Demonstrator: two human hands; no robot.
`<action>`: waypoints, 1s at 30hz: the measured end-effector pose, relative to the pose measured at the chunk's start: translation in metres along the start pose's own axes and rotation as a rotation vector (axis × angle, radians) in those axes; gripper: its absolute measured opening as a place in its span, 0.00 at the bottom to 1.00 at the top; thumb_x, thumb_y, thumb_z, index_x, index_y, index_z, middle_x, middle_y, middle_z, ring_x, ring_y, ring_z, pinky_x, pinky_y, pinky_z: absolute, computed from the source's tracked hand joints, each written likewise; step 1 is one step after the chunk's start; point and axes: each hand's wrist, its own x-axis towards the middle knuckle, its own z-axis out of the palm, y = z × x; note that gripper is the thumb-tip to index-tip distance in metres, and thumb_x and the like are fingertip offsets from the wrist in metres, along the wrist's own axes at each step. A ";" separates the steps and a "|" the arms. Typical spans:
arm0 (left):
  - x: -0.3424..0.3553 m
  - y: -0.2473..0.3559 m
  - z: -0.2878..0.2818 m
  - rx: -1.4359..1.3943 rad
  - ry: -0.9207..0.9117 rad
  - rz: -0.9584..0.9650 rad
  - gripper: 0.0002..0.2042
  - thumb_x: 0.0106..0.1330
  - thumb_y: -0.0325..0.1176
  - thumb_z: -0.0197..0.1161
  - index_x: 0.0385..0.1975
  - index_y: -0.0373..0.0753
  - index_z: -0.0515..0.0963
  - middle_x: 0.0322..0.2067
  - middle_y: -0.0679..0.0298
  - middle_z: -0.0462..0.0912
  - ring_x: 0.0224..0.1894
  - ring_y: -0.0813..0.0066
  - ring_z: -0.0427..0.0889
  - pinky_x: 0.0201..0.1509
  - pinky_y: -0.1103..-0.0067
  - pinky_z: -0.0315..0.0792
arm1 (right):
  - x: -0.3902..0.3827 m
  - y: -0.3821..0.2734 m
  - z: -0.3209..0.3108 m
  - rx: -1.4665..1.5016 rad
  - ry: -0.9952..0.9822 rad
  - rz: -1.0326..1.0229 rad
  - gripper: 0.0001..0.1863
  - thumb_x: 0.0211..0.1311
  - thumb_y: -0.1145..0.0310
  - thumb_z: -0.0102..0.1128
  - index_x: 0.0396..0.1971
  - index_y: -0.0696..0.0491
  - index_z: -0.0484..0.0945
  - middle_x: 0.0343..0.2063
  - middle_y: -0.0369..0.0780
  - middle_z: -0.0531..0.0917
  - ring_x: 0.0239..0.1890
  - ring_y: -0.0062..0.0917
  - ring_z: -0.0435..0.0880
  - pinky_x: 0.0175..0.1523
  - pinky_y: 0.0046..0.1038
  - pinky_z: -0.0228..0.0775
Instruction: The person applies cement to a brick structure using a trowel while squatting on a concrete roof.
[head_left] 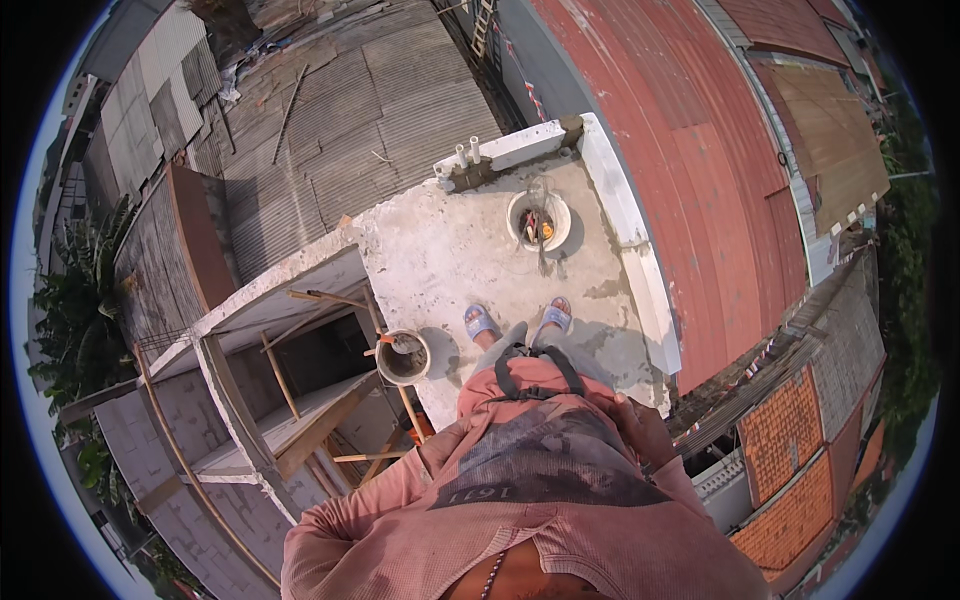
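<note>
My left hand rests against my pink shirt at my waist, fingers mostly hidden. My right hand is at the other side of my waist by a black strap, its grip unclear. My feet in blue sandals stand on a pale concrete slab. A bucket of grey material with an orange-handled tool sits beside my left foot. Farther ahead is a white round tub holding tools.
A low white wall borders the slab, with upright pipes. At left, the slab edge drops to an unfinished frame with wooden poles. Corrugated roofs lie beyond, red sheets at right.
</note>
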 end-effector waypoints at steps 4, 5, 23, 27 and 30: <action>0.001 -0.006 -0.002 0.026 0.036 0.028 0.11 0.71 0.35 0.62 0.40 0.33 0.84 0.36 0.56 0.89 0.33 0.70 0.89 0.41 0.75 0.86 | 0.005 -0.003 -0.004 -0.156 0.004 -0.026 0.26 0.76 0.52 0.42 0.42 0.62 0.78 0.36 0.55 0.81 0.44 0.55 0.80 0.47 0.44 0.72; -0.001 -0.007 -0.001 0.022 0.043 0.026 0.11 0.71 0.35 0.62 0.40 0.33 0.84 0.36 0.56 0.89 0.33 0.70 0.89 0.41 0.75 0.86 | 0.007 -0.004 -0.003 -0.153 -0.001 -0.020 0.26 0.76 0.52 0.42 0.42 0.62 0.78 0.36 0.55 0.81 0.44 0.55 0.80 0.47 0.44 0.72; -0.021 -0.015 -0.034 -0.019 0.124 0.089 0.10 0.71 0.35 0.62 0.36 0.34 0.84 0.33 0.58 0.89 0.32 0.72 0.89 0.39 0.76 0.86 | 0.111 0.071 0.068 -0.296 -0.390 -0.036 0.18 0.66 0.65 0.52 0.52 0.56 0.79 0.53 0.48 0.82 0.53 0.45 0.81 0.57 0.36 0.73; -0.030 -0.016 -0.021 -0.071 0.138 0.035 0.09 0.71 0.34 0.63 0.36 0.34 0.84 0.33 0.57 0.89 0.30 0.71 0.89 0.37 0.76 0.86 | 0.095 0.080 0.076 -0.535 -0.292 -0.136 0.19 0.66 0.63 0.53 0.52 0.57 0.78 0.51 0.50 0.82 0.49 0.47 0.83 0.56 0.36 0.74; -0.036 -0.021 -0.040 -0.123 0.169 0.041 0.09 0.70 0.34 0.64 0.37 0.34 0.84 0.33 0.56 0.89 0.31 0.71 0.89 0.38 0.76 0.86 | 0.077 0.060 0.072 -0.376 -0.407 -0.170 0.24 0.66 0.62 0.53 0.59 0.57 0.74 0.54 0.50 0.81 0.49 0.47 0.82 0.57 0.36 0.72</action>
